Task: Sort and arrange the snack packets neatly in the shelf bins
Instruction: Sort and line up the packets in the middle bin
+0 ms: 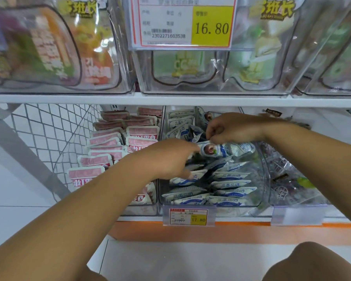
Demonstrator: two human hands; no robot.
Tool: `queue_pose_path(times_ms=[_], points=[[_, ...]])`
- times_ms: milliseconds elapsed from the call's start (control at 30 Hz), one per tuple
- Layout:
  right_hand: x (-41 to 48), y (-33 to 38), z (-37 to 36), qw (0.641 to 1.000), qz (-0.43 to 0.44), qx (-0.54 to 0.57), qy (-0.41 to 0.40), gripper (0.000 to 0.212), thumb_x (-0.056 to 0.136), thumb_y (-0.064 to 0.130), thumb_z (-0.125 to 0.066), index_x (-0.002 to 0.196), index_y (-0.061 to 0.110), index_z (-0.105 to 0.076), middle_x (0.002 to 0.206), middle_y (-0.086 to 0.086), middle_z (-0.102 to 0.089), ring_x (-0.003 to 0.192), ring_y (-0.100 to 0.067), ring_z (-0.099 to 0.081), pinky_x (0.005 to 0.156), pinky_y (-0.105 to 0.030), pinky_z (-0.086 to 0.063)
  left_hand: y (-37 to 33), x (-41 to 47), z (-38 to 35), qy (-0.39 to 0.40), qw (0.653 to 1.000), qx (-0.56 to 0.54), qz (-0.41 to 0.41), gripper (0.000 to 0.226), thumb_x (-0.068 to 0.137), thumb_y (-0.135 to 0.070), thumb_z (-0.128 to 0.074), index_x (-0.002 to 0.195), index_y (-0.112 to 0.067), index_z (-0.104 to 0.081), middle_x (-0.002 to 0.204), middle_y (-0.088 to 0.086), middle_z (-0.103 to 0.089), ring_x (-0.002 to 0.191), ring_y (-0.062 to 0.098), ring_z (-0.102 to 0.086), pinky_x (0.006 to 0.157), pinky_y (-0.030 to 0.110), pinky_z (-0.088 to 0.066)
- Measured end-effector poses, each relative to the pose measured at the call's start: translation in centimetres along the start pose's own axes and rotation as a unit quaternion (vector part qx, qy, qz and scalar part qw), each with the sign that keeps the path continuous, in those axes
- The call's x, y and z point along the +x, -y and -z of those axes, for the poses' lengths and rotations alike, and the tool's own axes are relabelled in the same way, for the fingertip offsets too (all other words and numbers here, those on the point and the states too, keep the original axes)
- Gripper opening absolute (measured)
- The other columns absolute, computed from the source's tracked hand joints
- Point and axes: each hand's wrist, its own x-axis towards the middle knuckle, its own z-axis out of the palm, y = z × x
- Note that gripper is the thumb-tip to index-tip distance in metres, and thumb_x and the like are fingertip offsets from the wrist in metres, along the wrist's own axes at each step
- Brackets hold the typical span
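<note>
1. Bright, even, cool white light fills the scene; the white shelf edge (170,99) and the pale floor (170,260) look slightly washed out.
2. Shadows are soft: the far end of the lower bins sits dimmer under that shelf.
3. Glare streaks the clear plastic, strongest on the right lower bin (292,191) and the upper bins (130,78).
4. Packets in the upper bins are smeared, worst at far left; small print on the large price tag (182,21) is soft.
5. Focus is best mid-frame, where the right hand (229,129) pinches a blue-and-white packet (227,149).
6. Wide-angle distortion bends the wire grid (49,128) and swells the forearms (69,209) toward the near corners.
</note>
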Motion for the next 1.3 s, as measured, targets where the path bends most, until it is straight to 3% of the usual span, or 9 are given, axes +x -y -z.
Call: queue_pose_path(times_ms=[167, 267, 400, 533, 733, 867, 1000, 1100, 1300], points=[[-0.4, 0.9, -0.2, 0.998, -0.009, 0.004, 0.057, 0.033, 0.084, 0.055, -0.061, 0.112, 0.036, -0.064, 0.106, 0.020, -0.061, 0.097, -0.005, -0.057, 0.083, -0.025, -0.044, 0.4, -1.5, -1.3, -0.103, 0.994, -0.033, -0.010, 0.067, 0.085, -0.044, -0.068, 0.143, -0.030, -0.038, 0.137, -0.003, -0.048, 0.121, 0.016, -0.046, 0.096, 0.029, -0.040], [-0.8, 1.0, -0.4, 0.993, -0.034, -0.038, 0.108, 0.055, 0.077, 0.044, -0.075, 0.127, 0.033, -0.054, 0.124, 0.015, -0.050, 0.114, -0.012, -0.050, 0.101, -0.034, -0.041, -0.1, -2.5, -2.1, -0.110, 0.994, 0.026, -0.009, 0.067, 0.089, -0.045, -0.062, 0.146, -0.027, -0.032, 0.139, -0.003, -0.046, 0.125, 0.018, -0.043, 0.099, 0.034, -0.041], [-1.2, 0.8, -0.8, 0.999, -0.029, 0.007, 0.025, 0.027, 0.084, 0.032, -0.072, 0.109, 0.030, -0.062, 0.111, 0.008, -0.061, 0.098, -0.013, -0.060, 0.082, -0.028, -0.048, 0.0, -2.7, -2.9, -0.121, 0.991, 0.049, -0.032, 0.053, 0.094, -0.026, -0.059, 0.144, -0.030, -0.039, 0.144, -0.010, -0.044, 0.130, 0.016, -0.040, 0.103, 0.034, -0.038], [-1.5, 2.2, -0.6, 0.995, -0.009, 0.038, -0.094, 0.013, 0.089, 0.028, -0.063, 0.097, 0.034, -0.070, 0.093, 0.014, -0.065, 0.068, -0.001, -0.061, 0.058, -0.017, -0.045, 0.6, -2.7, -3.1, -0.150, 0.985, 0.051, -0.069, 0.052, 0.087, 0.001, -0.056, 0.126, -0.033, -0.059, 0.124, -0.014, -0.060, 0.113, 0.016, -0.053, 0.084, 0.029, -0.043], [-0.2, 6.0, -2.8, 0.987, 0.069, -0.048, -0.138, 0.026, 0.084, 0.044, -0.068, 0.107, 0.032, -0.064, 0.081, 0.020, -0.055, 0.070, 0.005, -0.050, 0.062, -0.013, -0.037, 1.2, -2.8, -3.7, -0.186, 0.976, 0.056, -0.101, 0.059, 0.080, 0.008, -0.059, 0.120, -0.035, -0.063, 0.105, -0.008, -0.067, 0.100, 0.017, -0.056, 0.071, 0.025, -0.032], [-1.0, 4.5, -0.8, 1.000, 0.004, 0.030, -0.006, 0.050, 0.078, 0.042, -0.075, 0.122, 0.037, -0.051, 0.125, 0.013, -0.053, 0.112, -0.010, -0.052, 0.096, -0.033, -0.045, 2.5, -2.6, -5.0, -0.225, 0.965, 0.050, -0.125, 0.057, 0.062, 0.014, -0.073, 0.104, -0.025, -0.073, 0.092, -0.005, -0.073, 0.083, 0.022, -0.063, 0.070, 0.030, -0.050], [-2.1, 3.7, -0.7, 0.995, 0.008, -0.080, -0.058, 0.041, 0.089, 0.026, -0.066, 0.126, 0.029, -0.049, 0.112, 0.000, -0.057, 0.094, -0.017, -0.055, 0.080, -0.033, -0.046, 2.3, -2.4, -5.0, -0.251, 0.959, 0.042, -0.127, 0.056, 0.063, 0.012, -0.073, 0.104, -0.025, -0.073, 0.091, -0.007, -0.073, 0.080, 0.021, -0.063, 0.069, 0.028, -0.048], [-1.8, 5.1, -2.7, 0.979, 0.114, -0.088, -0.142, 0.023, 0.087, 0.017, -0.066, 0.109, 0.021, -0.066, 0.097, 0.000, -0.065, 0.088, -0.018, -0.058, 0.077, -0.033, -0.045, 2.1, -2.4, -5.0, -0.265, 0.956, 0.017, -0.127, 0.045, 0.065, 0.006, -0.077, 0.096, -0.026, -0.074, 0.080, -0.008, -0.070, 0.074, 0.020, -0.061, 0.064, 0.028, -0.050], [-0.4, 5.2, -3.7, 0.992, 0.091, 0.031, -0.082, 0.036, 0.080, 0.025, -0.075, 0.114, 0.034, -0.064, 0.104, 0.012, -0.067, 0.095, -0.003, -0.061, 0.086, -0.020, -0.048, 2.3, -2.9, -4.9, -0.262, 0.958, -0.036, -0.115, 0.033, 0.076, -0.016, -0.078, 0.109, -0.019, -0.072, 0.102, -0.003, -0.070, 0.098, 0.020, -0.058, 0.084, 0.035, -0.049]])
